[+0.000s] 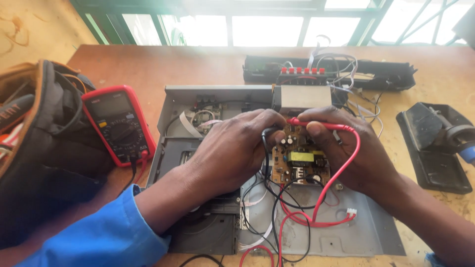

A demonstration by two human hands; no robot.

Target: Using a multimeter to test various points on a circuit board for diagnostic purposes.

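Far left of the left hand, a dark fabric tool bag slumps open on the wooden table. Beside it a red-cased multimeter lies face up, its dial and screen readable from the seat. The left hand is curled shut around a black probe, tip pressed down onto the circuit board just to its right, likely to reach a test point. The right hand pinches a slim red probe almost flat over the same board. The board, tan and crowded with small parts, sits under both hands in an open grey metal chassis. Red and black leads loop loosely below the hands. Right of the right hand lies a black plastic tool.
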